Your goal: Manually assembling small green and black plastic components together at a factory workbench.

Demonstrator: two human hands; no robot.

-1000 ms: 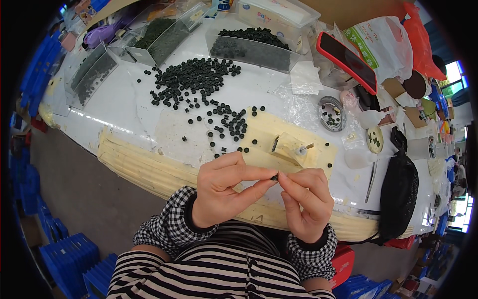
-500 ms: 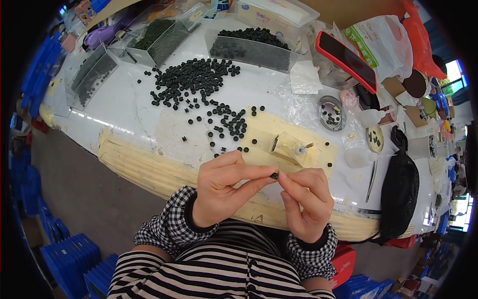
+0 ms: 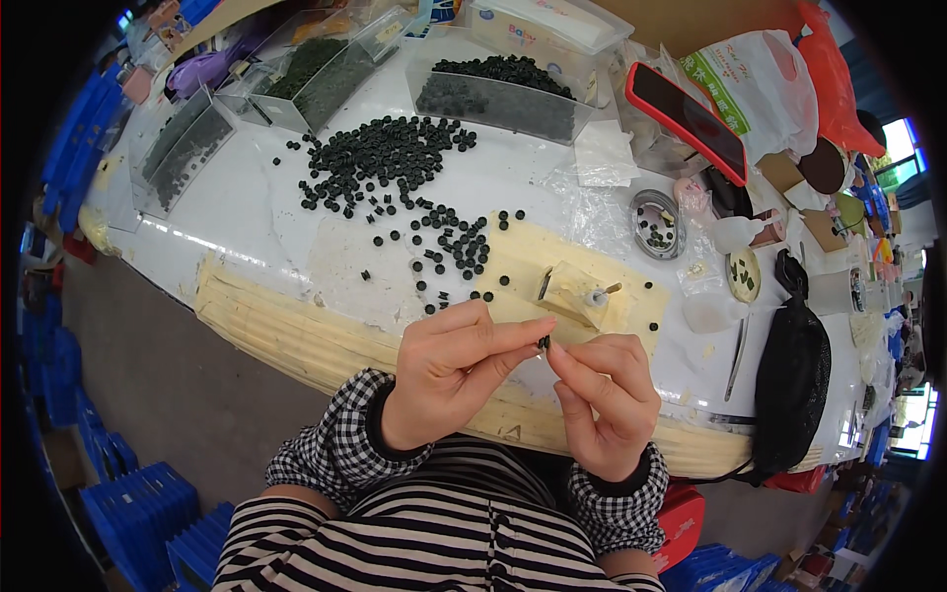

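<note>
Above the front edge of the table, my left hand [image 3: 444, 367] pinches a small black spool-shaped part [image 3: 544, 342] between thumb and forefinger. The fingertips of my right hand [image 3: 610, 400] close on the same part from the other side, and its other fingers are curled. What the fingertips cover of the part is hidden. Just beyond the hands stands a small yellowish block [image 3: 577, 294] with a pin on top, on a cream mat [image 3: 631, 259]. A pile of similar black parts [image 3: 380, 153] lies farther back, with several loose ones [image 3: 464, 245] scattered toward the mat.
Clear bins with dark parts [image 3: 498, 94] stand along the back. A red-cased phone [image 3: 688, 123] leans at the back right, near a round metal dish [image 3: 658, 225]. Tweezers [image 3: 736, 360] and a black mesh pouch [image 3: 792, 380] lie at right. Cream padding [image 3: 286, 316] lines the front edge.
The small black part has turned between the fingertips and now shows more edge-on. My left hand has shifted very slightly to the right. The things on the table have not moved.
</note>
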